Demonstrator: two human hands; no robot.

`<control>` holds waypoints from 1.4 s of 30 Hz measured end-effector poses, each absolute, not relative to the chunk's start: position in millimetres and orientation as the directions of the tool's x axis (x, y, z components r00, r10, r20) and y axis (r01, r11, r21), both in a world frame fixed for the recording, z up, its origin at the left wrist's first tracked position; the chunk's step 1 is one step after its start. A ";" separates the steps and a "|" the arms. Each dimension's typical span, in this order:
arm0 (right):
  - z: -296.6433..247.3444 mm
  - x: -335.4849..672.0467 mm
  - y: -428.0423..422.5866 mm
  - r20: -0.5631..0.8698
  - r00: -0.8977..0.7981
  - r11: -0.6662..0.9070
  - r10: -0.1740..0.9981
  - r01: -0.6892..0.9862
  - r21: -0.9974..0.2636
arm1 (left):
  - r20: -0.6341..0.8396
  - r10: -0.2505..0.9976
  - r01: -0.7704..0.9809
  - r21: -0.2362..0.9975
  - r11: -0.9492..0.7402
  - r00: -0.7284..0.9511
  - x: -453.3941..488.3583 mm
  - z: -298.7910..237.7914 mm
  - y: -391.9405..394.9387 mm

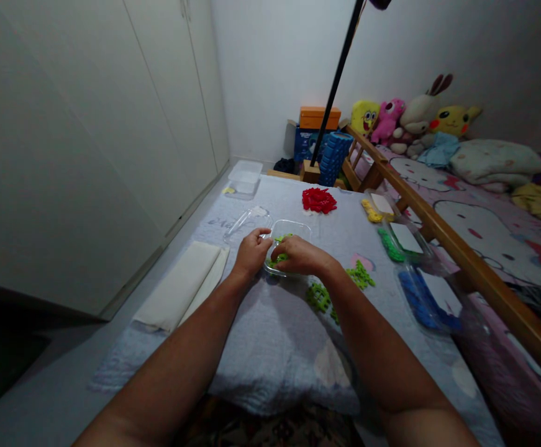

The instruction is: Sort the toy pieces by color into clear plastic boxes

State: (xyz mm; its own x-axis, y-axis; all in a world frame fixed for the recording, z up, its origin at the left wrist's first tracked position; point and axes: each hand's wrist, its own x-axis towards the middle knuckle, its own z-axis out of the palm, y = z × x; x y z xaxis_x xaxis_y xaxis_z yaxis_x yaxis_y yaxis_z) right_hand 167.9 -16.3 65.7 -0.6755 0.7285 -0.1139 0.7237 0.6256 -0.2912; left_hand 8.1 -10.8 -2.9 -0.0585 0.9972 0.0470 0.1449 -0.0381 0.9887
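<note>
A clear plastic container with light-green plastic pieces in it stands on the cloth-covered table. My left hand holds the container's left rim, thumb and fingers closed on it. My right hand reaches over the right side into the container, its fingers bent down onto the green pieces; the fingertips are partly hidden. More light-green lattice-like pieces lie on the cloth near my right forearm, which covers some of them. A clear lid lies just behind my left hand.
A red pile of pieces sits farther back. Along the right edge stand boxes with yellow, green and blue contents, beside a wooden bed rail. Folded cream cloth lies left; an empty clear box is behind.
</note>
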 end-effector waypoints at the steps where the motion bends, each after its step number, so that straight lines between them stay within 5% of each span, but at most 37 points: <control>1: 64.4 166.2 -16.1 -0.118 -0.687 0.632 0.717 0.712 -0.305 | 0.043 0.997 0.142 0.989 -0.034 -0.061 8.1 -2.9 -10.9; 7: 66.1 169.1 -21.2 -0.012 -0.656 0.594 0.755 0.691 -0.411 | 0.048 0.997 0.131 0.991 -0.040 -0.058 7.9 -5.5 -9.5; 11: 73.8 190.4 -28.2 0.135 -0.470 0.474 0.872 0.744 -0.470 | 0.044 0.997 0.122 0.992 -0.036 -0.063 8.6 -9.2 -8.2; 16: 75.0 233.4 -38.0 0.136 -0.305 0.330 0.943 0.790 -0.517 | 0.055 0.996 0.148 0.988 -0.044 -0.071 8.2 -10.2 -7.8; 24: 48.1 278.8 -55.6 -0.177 -0.167 0.126 0.970 0.966 -0.225 | 0.064 0.990 0.166 0.985 -0.043 -0.123 3.8 -9.0 -5.6; 29: 31.9 275.7 -62.5 -0.227 -0.135 0.103 0.964 0.984 -0.146 | 0.036 0.988 0.131 0.991 -0.016 -0.151 3.6 -9.9 -4.4; 42: 19.9 268.8 -50.9 -0.037 -0.124 0.091 0.992 0.868 -0.488 | 0.022 0.991 0.106 0.994 -0.008 -0.133 5.0 -11.1 -4.7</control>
State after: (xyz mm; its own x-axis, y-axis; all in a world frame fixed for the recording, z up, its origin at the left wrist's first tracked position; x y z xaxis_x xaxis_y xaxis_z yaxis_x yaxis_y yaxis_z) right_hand 268.8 -50.9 19.9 -0.1243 0.9915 -0.0373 0.8682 0.0905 -0.4880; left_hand 5.0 -4.7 -11.1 -0.1330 0.9909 0.0222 0.1059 -0.0080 0.9943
